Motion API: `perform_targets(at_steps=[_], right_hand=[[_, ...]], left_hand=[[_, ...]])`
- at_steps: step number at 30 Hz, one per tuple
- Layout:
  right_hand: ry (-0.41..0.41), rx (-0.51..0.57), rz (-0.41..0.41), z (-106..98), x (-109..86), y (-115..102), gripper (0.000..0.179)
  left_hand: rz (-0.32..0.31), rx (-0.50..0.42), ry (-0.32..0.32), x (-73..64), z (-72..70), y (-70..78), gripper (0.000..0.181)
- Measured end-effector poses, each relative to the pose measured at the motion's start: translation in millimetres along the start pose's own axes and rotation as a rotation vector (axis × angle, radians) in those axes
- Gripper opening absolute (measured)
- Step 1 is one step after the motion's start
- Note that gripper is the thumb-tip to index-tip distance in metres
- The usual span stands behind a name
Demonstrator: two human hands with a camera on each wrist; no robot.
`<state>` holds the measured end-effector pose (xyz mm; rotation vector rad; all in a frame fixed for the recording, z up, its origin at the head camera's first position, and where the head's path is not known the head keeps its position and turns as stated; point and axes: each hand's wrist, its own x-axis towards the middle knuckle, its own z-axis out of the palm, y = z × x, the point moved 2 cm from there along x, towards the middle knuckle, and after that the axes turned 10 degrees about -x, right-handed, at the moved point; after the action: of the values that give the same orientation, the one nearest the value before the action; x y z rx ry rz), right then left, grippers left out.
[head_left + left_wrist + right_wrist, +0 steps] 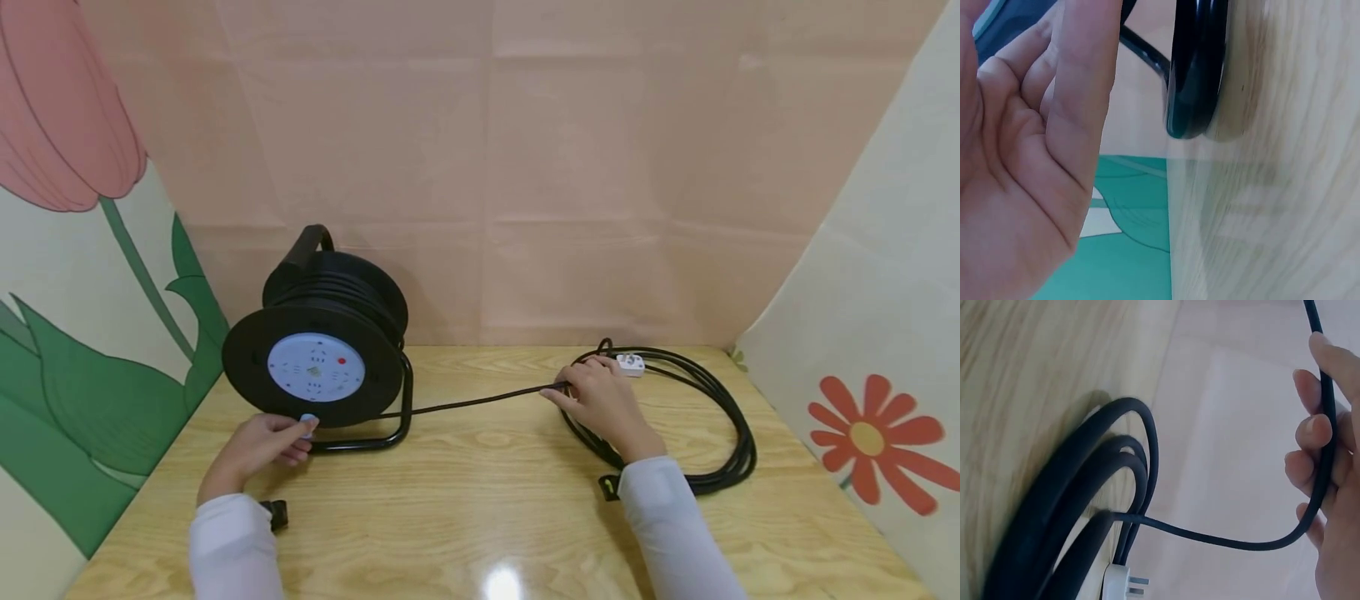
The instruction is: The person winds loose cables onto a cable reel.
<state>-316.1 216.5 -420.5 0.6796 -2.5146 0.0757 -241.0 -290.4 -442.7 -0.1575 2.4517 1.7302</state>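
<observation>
A black cable reel [247,354] with a pale blue socket face stands at the left of the table, on a tubular metal stand [407,392]. At its lower rim my left hand [258,446] pinches a small light-blue knob [308,421] between thumb and fingers; the left wrist view hides the knob. A black cable [480,402] runs rightward from the reel to my right hand [603,402]. There, the fingers curl round the cable [1327,434], as the right wrist view shows. Beneath that hand lies a loose coil of the same cable [738,417].
A white plug [631,364] with metal prongs rests by the back of the coil. A black strap end [609,487] pokes out near the right sleeve. Behind the table [465,508] hangs a pink backdrop [525,192], with flowered panels on both sides.
</observation>
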Motion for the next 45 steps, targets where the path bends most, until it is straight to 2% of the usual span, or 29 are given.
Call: perform_targets(at_steps=[5,12,18,21,27,33,36,40,45], right_hand=[[0.004,0.087,-0.034,-1.0,3.1,-8.0,0.026],[0.06,0.145,-0.093,-0.3,7.1,-19.0,0.025],[-0.003,0.212,-0.088,0.8,6.5,-29.4,0.019],[-0.004,0.179,-0.101,2.5,7.6,-32.2,0.019],[0.057,0.054,-0.126,4.5,8.7,-33.0,0.024],[0.012,0.114,-0.126,3.6,8.8,-37.3,0.023],[-0.003,0.138,-0.13,4.7,9.1,-39.4,0.022],[0.033,0.13,-0.142,5.2,9.3,-40.3,0.021],[0.069,0.117,-0.133,6.4,9.0,-41.3,0.02]], left_hand=[[0.005,0.027,0.049,-5.7,-8.5,0.4,0.062],[0.013,0.038,0.115,-12.8,-19.7,2.0,0.068],[0.03,0.039,0.178,-17.8,-27.7,3.9,0.07],[0.052,0.011,0.205,-19.2,-30.7,5.4,0.068],[0.086,-0.023,0.269,-22.4,-34.6,7.4,0.068],[0.127,-0.041,0.327,-26.3,-36.7,9.0,0.067],[0.124,-0.036,0.355,-28.5,-38.0,10.7,0.067],[0.134,-0.066,0.368,-30.4,-39.3,12.7,0.066],[0.18,-0.121,0.372,-32.2,-39.2,15.3,0.065]])
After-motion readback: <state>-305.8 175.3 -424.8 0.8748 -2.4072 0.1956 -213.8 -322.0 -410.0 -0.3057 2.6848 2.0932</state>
